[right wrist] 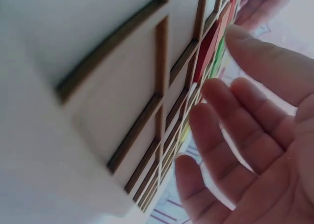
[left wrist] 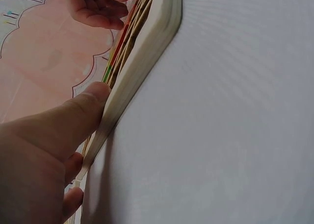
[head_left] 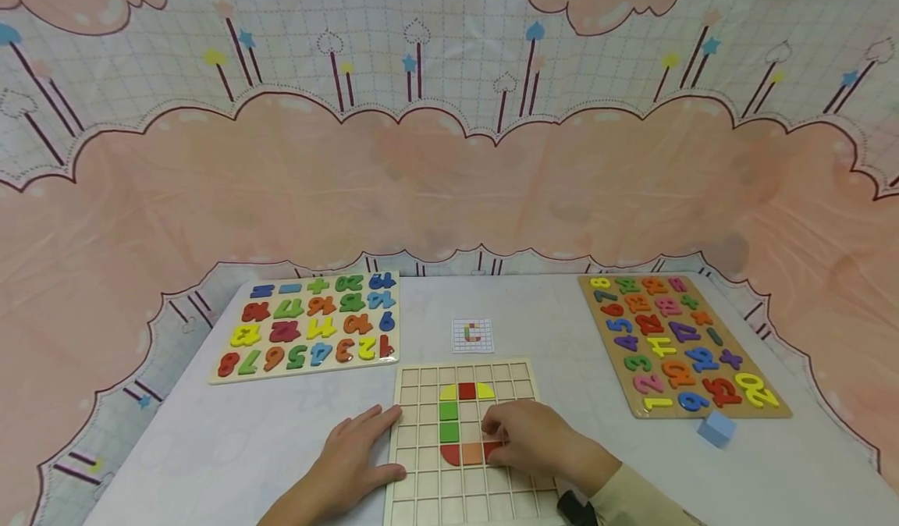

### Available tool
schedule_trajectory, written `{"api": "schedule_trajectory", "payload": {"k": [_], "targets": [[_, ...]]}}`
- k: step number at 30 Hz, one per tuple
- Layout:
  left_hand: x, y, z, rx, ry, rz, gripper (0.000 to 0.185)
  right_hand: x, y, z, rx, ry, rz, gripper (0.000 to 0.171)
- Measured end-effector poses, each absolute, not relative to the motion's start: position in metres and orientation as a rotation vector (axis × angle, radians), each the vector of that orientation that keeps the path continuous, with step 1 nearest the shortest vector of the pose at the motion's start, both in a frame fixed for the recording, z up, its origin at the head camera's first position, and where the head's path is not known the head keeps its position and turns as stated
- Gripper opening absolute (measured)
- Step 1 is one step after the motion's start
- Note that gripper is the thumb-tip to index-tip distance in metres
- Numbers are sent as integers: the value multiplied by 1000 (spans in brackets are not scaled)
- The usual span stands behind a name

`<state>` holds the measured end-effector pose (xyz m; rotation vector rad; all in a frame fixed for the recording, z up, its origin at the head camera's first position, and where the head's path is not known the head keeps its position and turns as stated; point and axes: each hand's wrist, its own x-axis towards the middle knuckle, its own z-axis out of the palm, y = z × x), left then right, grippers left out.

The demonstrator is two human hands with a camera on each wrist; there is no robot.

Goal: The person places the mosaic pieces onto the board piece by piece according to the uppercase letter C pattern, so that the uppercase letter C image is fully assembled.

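Note:
A wooden grid board (head_left: 428, 487) lies on the table, with coloured tiles in a C-like outline: a red square (head_left: 467, 391) between two yellow corner pieces, two green squares (head_left: 449, 421) down the left, and a red rounded piece, an orange square (head_left: 472, 453) and a dark red piece (right wrist: 207, 50) along the bottom. My left hand (head_left: 358, 452) rests at the board's left edge, thumb and fingers extended and touching it. My right hand (head_left: 530, 440) is over the dark red piece, which sits in its cell. Its thumb and bent fingers are apart near that piece; contact is unclear.
A small pattern card (head_left: 473, 336) lies behind the board. Number puzzle boards stand at the back left (head_left: 281, 327) and right (head_left: 684, 346). A light blue cube (head_left: 717, 429) sits by the right one's front edge. A patterned cloth (head_left: 449, 183) hangs behind.

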<state>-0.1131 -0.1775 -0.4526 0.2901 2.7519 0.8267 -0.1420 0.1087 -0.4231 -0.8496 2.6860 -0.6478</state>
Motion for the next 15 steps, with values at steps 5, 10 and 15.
{"api": "schedule_trajectory", "payload": {"k": [5,10,15], "targets": [[-113,-178,-453,299,2752,838,83,-141,116,-418,-771,2679,-727,31],[-113,-178,-454,318,2755,843,83,-138,128,-412,-714,2714,-785,38],[-113,-179,-453,320,2746,843,83,-135,141,-408,-626,2749,-803,45]]}}
